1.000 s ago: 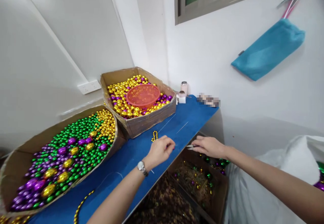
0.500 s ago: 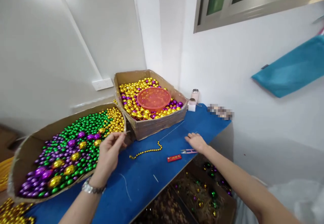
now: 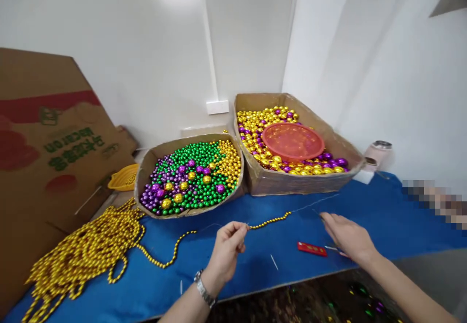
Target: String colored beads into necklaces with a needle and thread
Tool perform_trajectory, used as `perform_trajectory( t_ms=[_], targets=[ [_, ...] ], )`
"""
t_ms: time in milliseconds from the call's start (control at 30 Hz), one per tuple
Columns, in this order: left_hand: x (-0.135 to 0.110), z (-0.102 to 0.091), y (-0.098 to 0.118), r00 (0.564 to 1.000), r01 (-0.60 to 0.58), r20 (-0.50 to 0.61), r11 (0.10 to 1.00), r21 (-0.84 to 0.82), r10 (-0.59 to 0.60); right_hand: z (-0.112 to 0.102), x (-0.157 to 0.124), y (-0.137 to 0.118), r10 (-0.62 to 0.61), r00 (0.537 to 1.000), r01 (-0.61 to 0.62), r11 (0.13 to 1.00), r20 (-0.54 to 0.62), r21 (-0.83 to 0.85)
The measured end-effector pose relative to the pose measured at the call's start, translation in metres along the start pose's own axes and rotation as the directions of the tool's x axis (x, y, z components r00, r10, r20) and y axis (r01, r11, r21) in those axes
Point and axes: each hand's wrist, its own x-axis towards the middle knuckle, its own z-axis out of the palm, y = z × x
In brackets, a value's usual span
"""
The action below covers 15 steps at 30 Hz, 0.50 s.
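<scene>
My left hand (image 3: 229, 245), with a metal watch on its wrist, has its thumb and fingers pinched at the near end of a short string of gold beads (image 3: 272, 221). That string runs right across the blue cloth, with bare thread trailing from its far end. More thread leads left toward a longer gold bead strand (image 3: 166, 264). My right hand (image 3: 346, 238) is low over the cloth, fingers together. A thin line shows at its fingertips, too fine to identify. Thread snips (image 3: 336, 251) lie partly hidden beside that hand, next to a small red case (image 3: 312, 249).
A carton of green, purple and gold beads (image 3: 189, 177) stands behind my left hand. Right of it, another carton (image 3: 292, 182) holds larger beads and a red plastic basin (image 3: 294, 140). Heaped gold strands (image 3: 91, 245) lie left, and pink bottles (image 3: 379, 152) stand back right.
The view has swung left, bringing the heaped gold strands and a printed carton into sight. My left hand has moved from beside the bead carton to the gold string's end.
</scene>
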Motion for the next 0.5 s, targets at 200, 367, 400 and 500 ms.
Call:
perform_trajectory(
  t_ms=[200,367,400,500],
  targets=[
    [-0.014,-0.011,0.0,0.991,-0.096,-0.089,0.99,0.101,0.105,-0.063,-0.008,-0.133,-0.075,0.953,0.258,0.709,-0.294,0.656],
    [-0.026,-0.021,0.0,0.978,-0.159,-0.101,0.966,0.206,0.183,-0.075,-0.013,-0.182,-0.039,0.929,0.318,0.592,-0.368,0.741],
    [-0.027,-0.023,0.0,0.976,-0.167,-0.103,0.961,0.221,0.193,-0.074,-0.013,-0.185,-0.044,0.929,0.321,0.587,-0.367,0.743],
    [-0.03,-0.027,-0.001,0.968,-0.202,-0.097,0.946,0.255,0.232,-0.071,-0.011,-0.189,-0.059,0.927,0.333,0.587,-0.371,0.738]
  ],
)
